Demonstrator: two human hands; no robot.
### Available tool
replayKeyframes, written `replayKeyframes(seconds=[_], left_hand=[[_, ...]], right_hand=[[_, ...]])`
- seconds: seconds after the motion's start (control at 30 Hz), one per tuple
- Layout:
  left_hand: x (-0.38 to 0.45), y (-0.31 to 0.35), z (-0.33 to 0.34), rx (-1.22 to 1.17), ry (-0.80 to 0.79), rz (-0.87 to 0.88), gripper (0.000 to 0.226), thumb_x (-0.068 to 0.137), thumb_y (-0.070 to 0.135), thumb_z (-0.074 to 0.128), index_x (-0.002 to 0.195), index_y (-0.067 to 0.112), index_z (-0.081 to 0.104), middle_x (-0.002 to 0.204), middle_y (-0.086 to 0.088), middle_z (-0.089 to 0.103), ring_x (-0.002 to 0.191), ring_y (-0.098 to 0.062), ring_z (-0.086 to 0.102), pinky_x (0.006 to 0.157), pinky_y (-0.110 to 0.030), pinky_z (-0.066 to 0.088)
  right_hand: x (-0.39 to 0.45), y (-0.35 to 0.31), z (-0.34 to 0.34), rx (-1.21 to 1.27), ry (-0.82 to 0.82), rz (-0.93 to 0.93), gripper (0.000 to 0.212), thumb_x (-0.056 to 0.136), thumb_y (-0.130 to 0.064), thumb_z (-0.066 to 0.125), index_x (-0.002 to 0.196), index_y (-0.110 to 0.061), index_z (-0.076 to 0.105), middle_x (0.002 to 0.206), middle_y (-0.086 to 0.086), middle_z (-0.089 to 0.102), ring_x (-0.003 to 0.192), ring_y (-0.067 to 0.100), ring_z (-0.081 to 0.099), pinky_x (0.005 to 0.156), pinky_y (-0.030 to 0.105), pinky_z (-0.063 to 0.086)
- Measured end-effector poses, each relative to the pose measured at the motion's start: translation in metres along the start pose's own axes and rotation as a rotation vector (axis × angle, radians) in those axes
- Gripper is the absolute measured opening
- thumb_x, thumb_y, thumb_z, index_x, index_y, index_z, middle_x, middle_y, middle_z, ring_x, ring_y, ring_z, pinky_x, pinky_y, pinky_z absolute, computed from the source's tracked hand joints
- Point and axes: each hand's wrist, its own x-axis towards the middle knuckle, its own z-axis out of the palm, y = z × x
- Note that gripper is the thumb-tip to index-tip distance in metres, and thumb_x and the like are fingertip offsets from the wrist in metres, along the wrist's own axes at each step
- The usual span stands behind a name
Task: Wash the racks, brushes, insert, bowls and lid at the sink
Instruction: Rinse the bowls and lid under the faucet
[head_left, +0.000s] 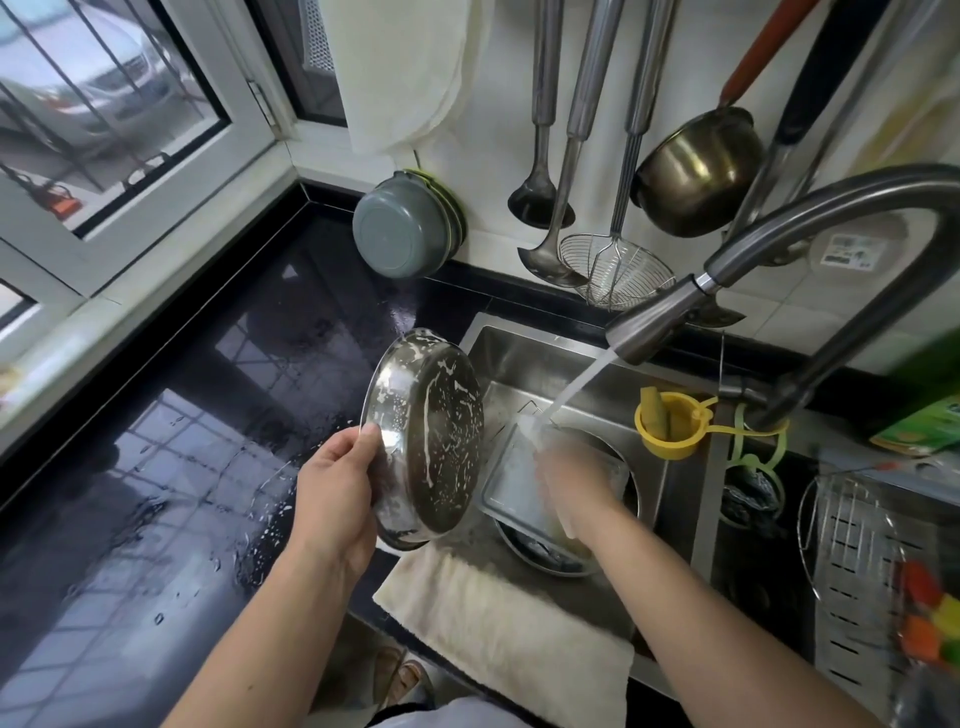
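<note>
My left hand (337, 499) grips the rim of a steel bowl (431, 441), held on edge above the sink's left side with its soapy underside facing me. My right hand (571, 478) is blurred under the running water from the faucet (649, 332), over the sink (519, 358); whether it holds something is unclear. Beneath it lie a rectangular steel insert (511, 486) and another round bowl (540, 553) in the basin. A wire rack (852, 525) stands on the counter at the right.
A beige towel (498, 618) drapes over the sink's front edge. A yellow holder with sponges (667, 426) hangs by the faucet base. Ladles, a wire skimmer (618, 270) and a pot (696, 171) hang on the wall. The black counter (182, 441) at left is wet.
</note>
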Motion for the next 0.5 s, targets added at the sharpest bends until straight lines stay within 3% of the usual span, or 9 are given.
replayKeyframes(seconds=[0.13,0.23,0.33,0.5], left_hand=[[-0.001,0.002,0.0,-0.012,0.002,-0.007,0.025,0.102,0.018,0.064,0.078,0.013,0.066,0.09,-0.018,0.061,0.077,-0.027,0.058,0.088,-0.052,0.047],[-0.002,0.003,-0.001,-0.01,0.007,-0.009,0.025,0.103,0.018,0.063,0.079,0.013,0.065,0.089,-0.018,0.062,0.076,-0.027,0.058,0.088,-0.052,0.048],[-0.003,0.003,-0.003,-0.006,0.004,-0.01,0.025,0.103,0.018,0.062,0.079,0.013,0.065,0.083,-0.016,0.064,0.073,-0.027,0.06,0.081,-0.046,0.052],[-0.006,0.003,-0.001,-0.001,0.003,-0.011,0.027,0.104,0.017,0.061,0.077,0.013,0.064,0.075,-0.01,0.066,0.065,-0.023,0.062,0.071,-0.039,0.055]], right_hand=[[0.018,-0.029,-0.001,0.309,-0.131,0.183,0.014,0.103,0.0,0.046,0.104,0.003,0.06,0.076,0.013,0.06,0.062,0.018,0.055,0.044,0.024,0.045],[0.033,-0.047,-0.005,0.483,-0.177,0.267,0.018,0.101,0.006,0.047,0.118,0.007,0.054,0.089,0.021,0.063,0.07,0.019,0.059,0.048,0.024,0.054],[0.039,-0.061,0.0,0.532,-0.187,0.289,0.028,0.1,0.005,0.051,0.127,0.004,0.056,0.096,0.02,0.063,0.077,0.02,0.065,0.055,0.027,0.059],[0.036,-0.071,0.015,0.519,-0.223,0.276,0.028,0.097,0.009,0.054,0.124,0.012,0.058,0.099,0.023,0.066,0.084,0.023,0.069,0.062,0.028,0.062]])
